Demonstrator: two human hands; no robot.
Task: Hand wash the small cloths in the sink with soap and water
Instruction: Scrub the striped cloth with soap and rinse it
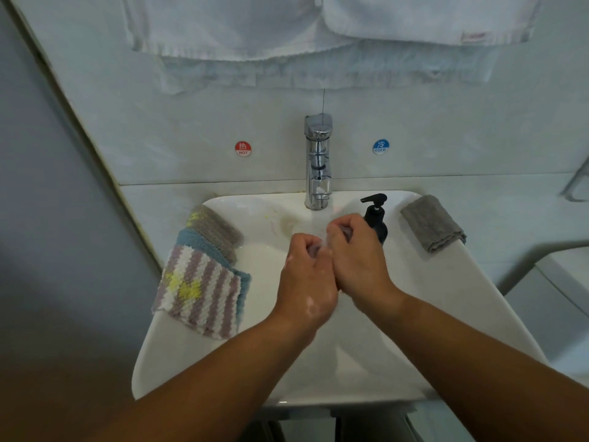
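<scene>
Over the white sink my left hand and my right hand are both curled round a small greyish cloth, bunched between them and mostly hidden by the fingers. Suds cling to my left hand. The chrome tap stands behind, just above my hands. A black soap pump bottle stands on the rim, right behind my right hand.
On the sink's left rim lies a stack of cloths: a striped purple-white one over a blue one and a grey one. A folded grey cloth lies on the right rim. White towels hang on the wall above.
</scene>
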